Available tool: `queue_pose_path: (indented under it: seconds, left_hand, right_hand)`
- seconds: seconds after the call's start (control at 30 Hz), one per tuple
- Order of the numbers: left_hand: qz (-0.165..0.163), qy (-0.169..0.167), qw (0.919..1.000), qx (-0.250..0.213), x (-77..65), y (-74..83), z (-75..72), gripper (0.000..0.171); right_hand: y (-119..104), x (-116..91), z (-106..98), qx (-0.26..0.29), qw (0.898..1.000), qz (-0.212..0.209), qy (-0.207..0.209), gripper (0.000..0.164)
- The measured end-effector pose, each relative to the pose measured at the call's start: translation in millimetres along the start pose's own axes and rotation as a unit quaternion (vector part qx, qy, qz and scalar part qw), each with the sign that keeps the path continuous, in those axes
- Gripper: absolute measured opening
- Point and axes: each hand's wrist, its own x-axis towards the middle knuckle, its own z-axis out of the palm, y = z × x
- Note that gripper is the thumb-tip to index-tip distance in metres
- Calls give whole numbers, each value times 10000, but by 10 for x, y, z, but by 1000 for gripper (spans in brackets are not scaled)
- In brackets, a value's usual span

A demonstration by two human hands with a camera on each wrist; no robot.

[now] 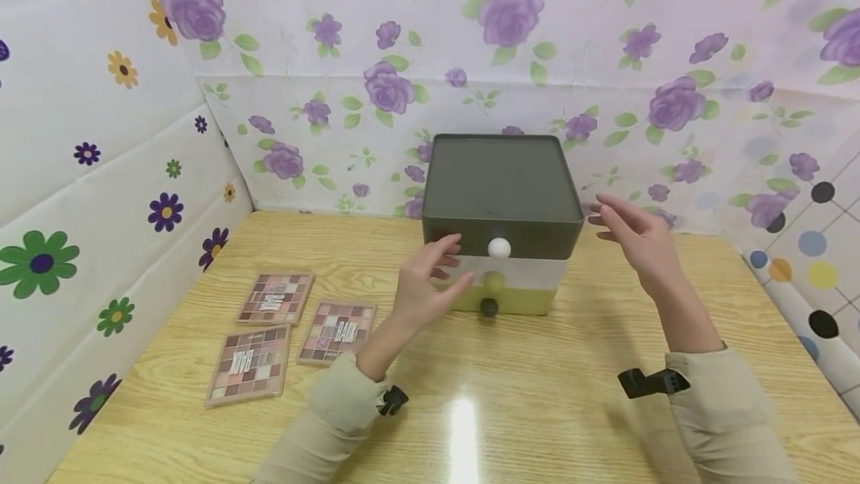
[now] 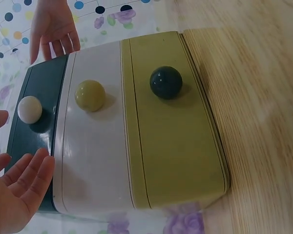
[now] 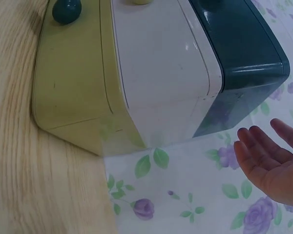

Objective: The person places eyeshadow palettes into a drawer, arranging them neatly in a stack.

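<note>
Mainly, L to R: wall cloth (image 1: 101,178), white w/ coloured daisies, hung at far L. Next, 3 palettes, flat on wood-grain table (image 1: 531,402), each w/ a grid of brown/pink squares and marked "BACK": front palette (image 1: 250,364), rear palette (image 1: 277,299), R-most palette (image 1: 337,332); all placed near one another, well apart from box. Then L hand (image 1: 426,282), w/ beige sleeve (image 1: 329,424) and blk strap (image 1: 393,399): fingers loosely bent, thumb spread away, nothing held; positioned by box's front L corner, contact can't be told. Centre: 3-tier drawer box (image 1: 497,178), set upright toward rear of table, before floral cloth (image 1: 322,58) (purple roses). Top tier dk green w/ white knob (image 1: 499,248); mid. tier white w/ yellow-green knob (image 1: 493,282); btm tier yellow-green w/ dk green knob (image 1: 489,308). Drawers seen closed. Just R of box, R hand (image 1: 634,237): raised, apart from it, fingers slightly bent, nothing held; likewise sleeved and strapped. Far R: dotted cloth (image 1: 799,275), w/ blk, blue, yellow and orange spots.
</note>
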Motion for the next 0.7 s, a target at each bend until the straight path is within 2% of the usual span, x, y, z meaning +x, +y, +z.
queue_pose_path:
  seconds: [0.13, 0.47, 0.7]
  left_hand:
    - [-9, -31, 10000, -22, 35, 20, 67, 47]
    - [-390, 7, 9991, -147, 71, 101, 213, 47]
    - [-591, 14, 9981, -148, 88, 137, 332, 42]
  right_hand:
    - [-24, 69, 47, 265, 9996, 114, -6, 46]
    - [-32, 199, 161, 993, 9946, 294, 25, 48]
    - [-36, 273, 233, 828, 9944, 600, 250, 51]
